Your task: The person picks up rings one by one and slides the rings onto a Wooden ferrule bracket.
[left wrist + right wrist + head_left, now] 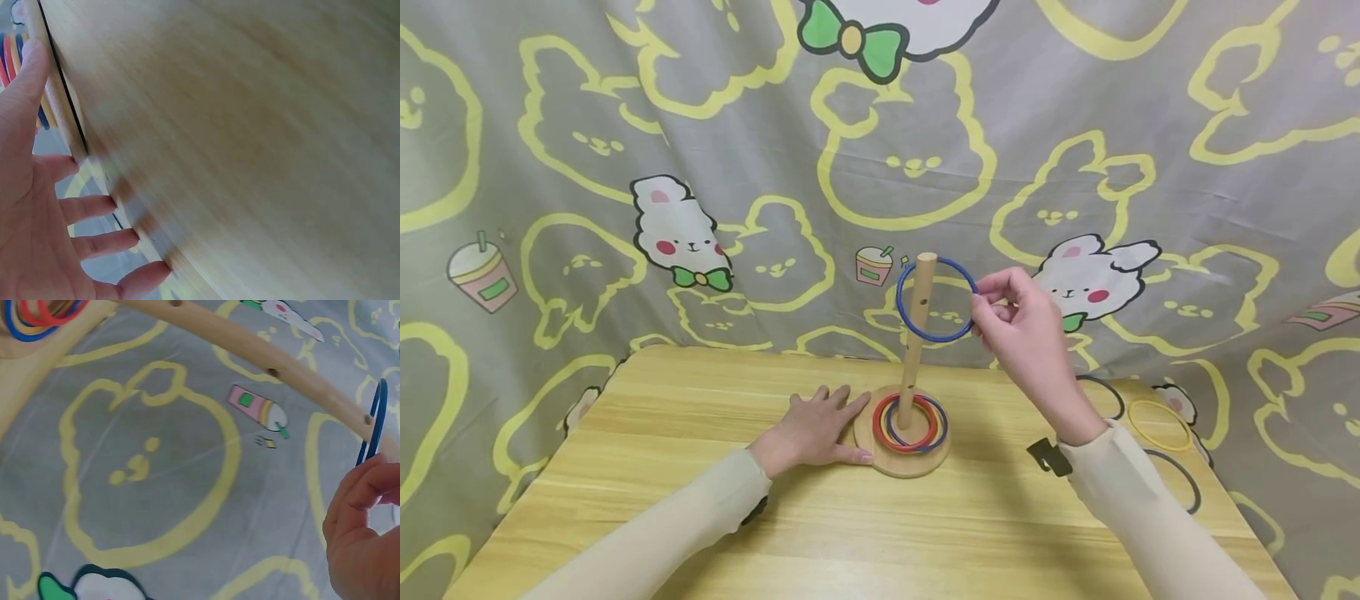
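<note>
A wooden post (912, 367) stands upright on a round wooden base (904, 468). Around its foot lie several stacked rings (880, 435), red, yellow and blue. My right hand (1026, 329) pinches a blue ring (951, 340) by its right edge, up at the post's top. The raised ring is tilted and overlaps the post in both the head view and the right wrist view. With fingers spread, my left hand (812, 429) rests at the left side of the base, thumb along its near edge. In the left wrist view, its palm and fingers (100, 244) show beside the base.
On the right of the wooden table (700, 400) lie a yellow ring (1176, 446) and dark rings (1191, 483), partly behind my right sleeve. A black strap piece (1047, 457) shows by that sleeve. A grey patterned curtain (760, 133) hangs behind the table.
</note>
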`<state>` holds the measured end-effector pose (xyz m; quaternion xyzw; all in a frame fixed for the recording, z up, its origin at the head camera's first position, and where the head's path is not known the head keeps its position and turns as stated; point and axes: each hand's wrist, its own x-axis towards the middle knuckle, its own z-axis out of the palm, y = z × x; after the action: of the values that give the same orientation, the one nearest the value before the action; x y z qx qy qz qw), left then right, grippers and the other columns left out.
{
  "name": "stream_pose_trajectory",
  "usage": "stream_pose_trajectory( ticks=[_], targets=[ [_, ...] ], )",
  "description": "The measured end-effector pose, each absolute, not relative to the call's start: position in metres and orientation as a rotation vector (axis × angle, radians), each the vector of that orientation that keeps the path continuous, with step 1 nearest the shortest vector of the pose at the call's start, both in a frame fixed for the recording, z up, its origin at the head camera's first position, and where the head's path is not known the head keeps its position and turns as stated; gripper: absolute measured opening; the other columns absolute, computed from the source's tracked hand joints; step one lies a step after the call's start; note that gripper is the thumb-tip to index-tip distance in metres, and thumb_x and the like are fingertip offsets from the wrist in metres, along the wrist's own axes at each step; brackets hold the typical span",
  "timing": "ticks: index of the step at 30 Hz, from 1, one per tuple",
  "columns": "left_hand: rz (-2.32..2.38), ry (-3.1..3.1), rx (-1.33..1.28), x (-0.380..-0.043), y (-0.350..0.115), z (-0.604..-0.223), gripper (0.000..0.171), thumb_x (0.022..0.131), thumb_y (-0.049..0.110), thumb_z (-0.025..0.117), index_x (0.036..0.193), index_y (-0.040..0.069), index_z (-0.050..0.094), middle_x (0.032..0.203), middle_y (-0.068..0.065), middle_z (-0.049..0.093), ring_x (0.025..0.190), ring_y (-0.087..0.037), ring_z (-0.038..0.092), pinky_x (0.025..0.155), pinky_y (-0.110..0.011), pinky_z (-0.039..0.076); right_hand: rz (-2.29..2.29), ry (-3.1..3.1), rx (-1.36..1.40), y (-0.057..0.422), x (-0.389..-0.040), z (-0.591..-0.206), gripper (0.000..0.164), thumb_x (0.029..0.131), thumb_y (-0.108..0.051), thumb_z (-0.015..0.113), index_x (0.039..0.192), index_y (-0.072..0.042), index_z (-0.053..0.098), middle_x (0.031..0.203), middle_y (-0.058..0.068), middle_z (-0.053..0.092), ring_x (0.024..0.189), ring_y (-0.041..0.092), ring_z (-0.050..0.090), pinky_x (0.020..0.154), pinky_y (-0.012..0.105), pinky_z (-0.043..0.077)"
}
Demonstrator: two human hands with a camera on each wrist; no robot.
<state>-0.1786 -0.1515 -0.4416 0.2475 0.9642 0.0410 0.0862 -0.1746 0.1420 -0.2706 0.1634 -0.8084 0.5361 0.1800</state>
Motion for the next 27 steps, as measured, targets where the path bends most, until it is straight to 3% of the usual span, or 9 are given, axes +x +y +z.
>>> stream_pose_trajectory(
  ticks=[13, 27],
  targets=[
    [0.120, 2.862, 0.730, -0.179, -0.151, -0.441, 0.104, 0.093, 0.081, 0.066, 0.172, 0.018, 0.038, 0.168, -0.021, 0.041, 0.148, -0.055, 0.042, 0.100, -0.086, 0.039, 1.508, -2.481, 0.415, 0.145, -0.185, -0.335, 0.009, 0.101, -0.001, 0.068, 0.110, -0.001, 0.066, 0.092, 0.012, 0.067, 0.065, 0.025, 0.067, 0.051, 0.024, 0.049],
    [0.121, 2.868, 0.728, -0.179, -0.150, -0.439, 0.105, 0.092, 0.083, 0.065, 0.172, 0.019, 0.040, 0.168, -0.022, 0.042, 0.148, -0.055, 0.043, 0.099, -0.086, 0.040, 1.526, -2.633, 0.416, 0.145, -0.182, -0.391, 0.012, 0.098, 0.005, 0.064, 0.110, 0.001, 0.064, 0.095, 0.011, 0.064, 0.065, 0.020, 0.066, 0.056, 0.025, 0.053]
  ],
)
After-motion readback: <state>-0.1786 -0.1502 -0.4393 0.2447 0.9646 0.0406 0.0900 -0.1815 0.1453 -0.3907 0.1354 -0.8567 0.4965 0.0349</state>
